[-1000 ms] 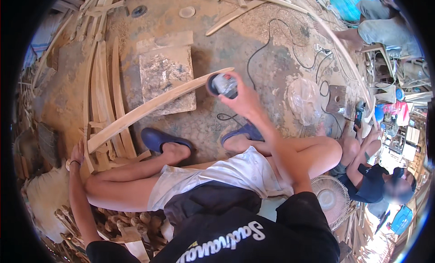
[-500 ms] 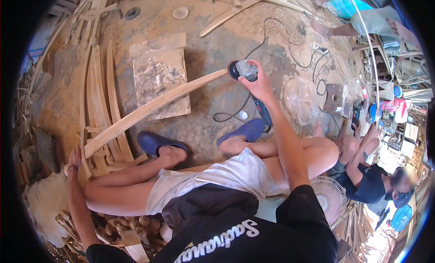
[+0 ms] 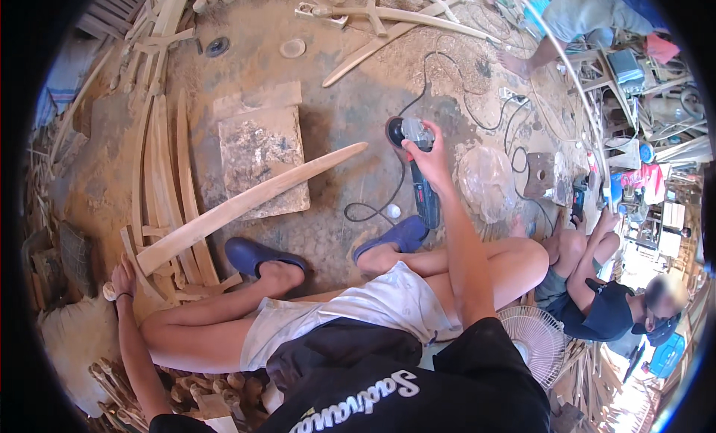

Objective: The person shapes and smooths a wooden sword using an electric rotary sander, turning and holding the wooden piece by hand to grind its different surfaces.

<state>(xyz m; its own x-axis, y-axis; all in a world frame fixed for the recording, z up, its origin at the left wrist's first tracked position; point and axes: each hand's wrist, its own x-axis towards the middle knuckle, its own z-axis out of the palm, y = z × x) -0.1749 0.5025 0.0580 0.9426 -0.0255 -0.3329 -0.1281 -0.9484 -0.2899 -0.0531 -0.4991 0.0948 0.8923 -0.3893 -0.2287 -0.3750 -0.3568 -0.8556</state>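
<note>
A long, gently curved wooden sword (image 3: 253, 203) with a crossguard (image 3: 139, 261) slants across in front of my legs, its tip up and to the right. My left hand (image 3: 122, 276) is closed around its hilt, and the rounded pommel (image 3: 110, 291) shows beside the wrist. In my right hand (image 3: 431, 158) is an angle grinder (image 3: 425, 196), gripped near its head, with a dark round disc (image 3: 395, 132) facing left. A gap separates the disc from the blade tip. A cable (image 3: 363, 214) loops on the floor by the grinder.
A worn block (image 3: 261, 146) lies beneath the blade. More wooden swords (image 3: 160, 187) are stacked at left, others (image 3: 406, 17) farther off. Blue clogs (image 3: 261, 255) are on my feet. A fan (image 3: 533, 343) and a seated person (image 3: 604, 306) are at right; a plastic bag (image 3: 486, 181) lies nearer.
The grinder's disc has come away from the blade tip, shifting right. The whole view has tilted slightly, and the sword sits a little lower in it. Both hands keep their holds.
</note>
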